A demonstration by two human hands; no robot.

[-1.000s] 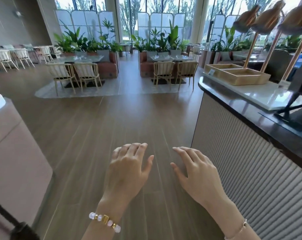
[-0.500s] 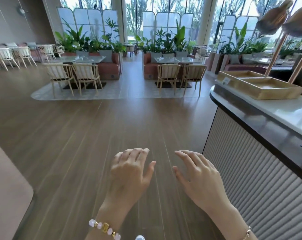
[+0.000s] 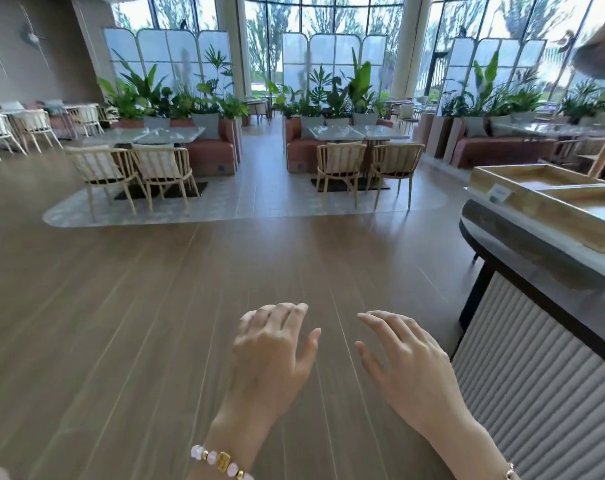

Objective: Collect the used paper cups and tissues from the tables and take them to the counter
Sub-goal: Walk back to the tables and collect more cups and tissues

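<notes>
So left hand (image 3: pixel 269 355) and right hand (image 3: pixel 408 362) are loose and empty, can't spot cups or tissues from here, I'd walk to the tables (image 3: pixel 359 131) well ahead, counter (image 3: pixel 536 244) just off the right hand.

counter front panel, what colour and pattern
The counter front panel is light grey with close parallel ribs, clearest in the head view.

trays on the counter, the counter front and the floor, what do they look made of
Trays: light wood, matte, with visible grain and golden tone. Counter front: pale grey ribbed panel, matte; vertical fluting shows, but whether plaster, wood or composite is unclear. Floor: brown wood-look planks with a soft sheen; long seams and grain, possibly laminate or tile.
</notes>
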